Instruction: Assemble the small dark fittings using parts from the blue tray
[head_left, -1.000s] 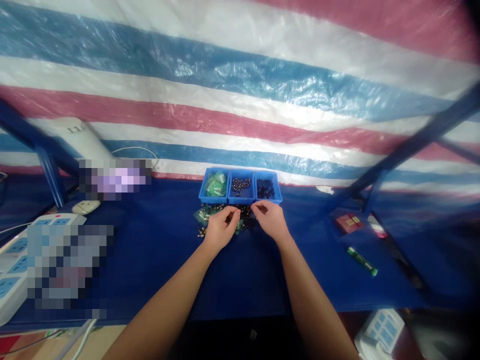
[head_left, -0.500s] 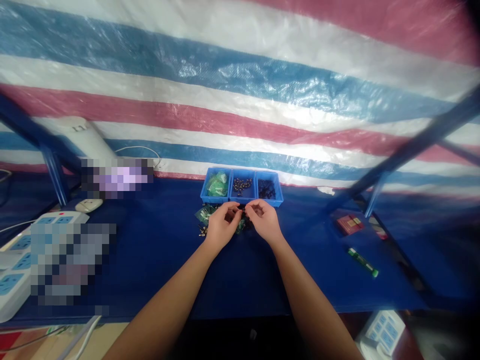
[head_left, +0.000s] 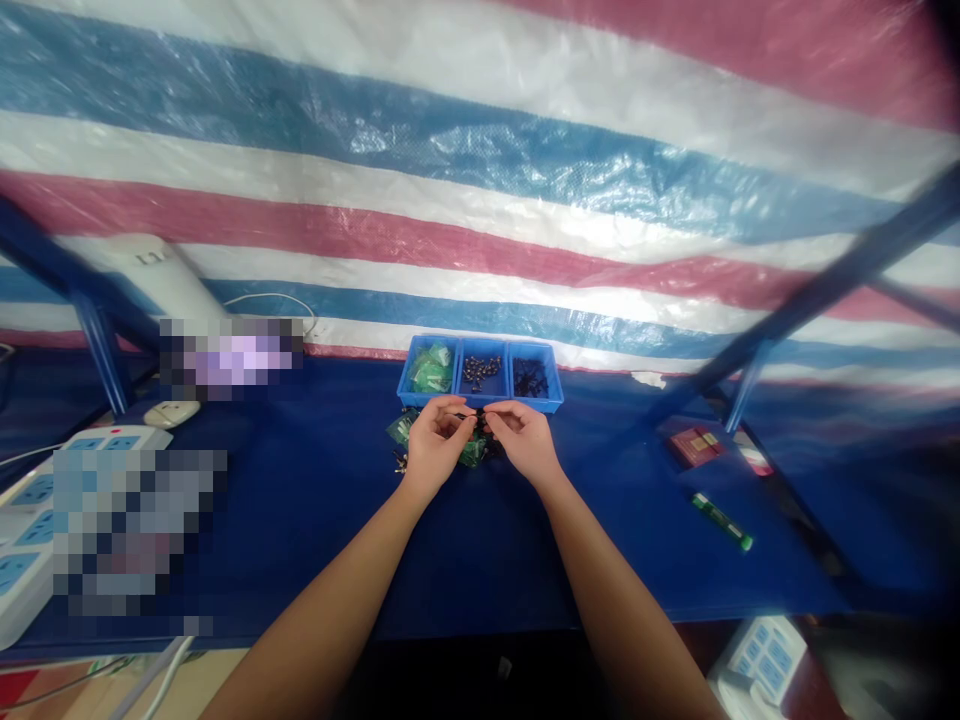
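Observation:
My left hand [head_left: 437,440] and my right hand [head_left: 523,436] meet at the middle of the table, fingertips pinched together around a small black part [head_left: 480,413]. Its exact kind is too small to make out. Under and beside the hands lie green packets [head_left: 402,428] and small brass-coloured pieces [head_left: 401,462], partly covered by the fingers. Just beyond stand three joined blue bins: the left bin [head_left: 426,398] holds green packets, the middle bin [head_left: 482,398] small dark and brassy metal pieces, the right bin [head_left: 537,403] thin black parts.
At the left lie a white power strip [head_left: 146,440] and a pale computer mouse [head_left: 172,413]. On the right are a red box [head_left: 694,447] and a green tube-shaped packet [head_left: 721,521]. Another power strip [head_left: 772,655] sits below the table's right front. A striped sheet [head_left: 480,220] hangs behind.
My fingertips have come closer together, and the small black part now shows between them. The whole view has shifted slightly; the bins and other things stay put.

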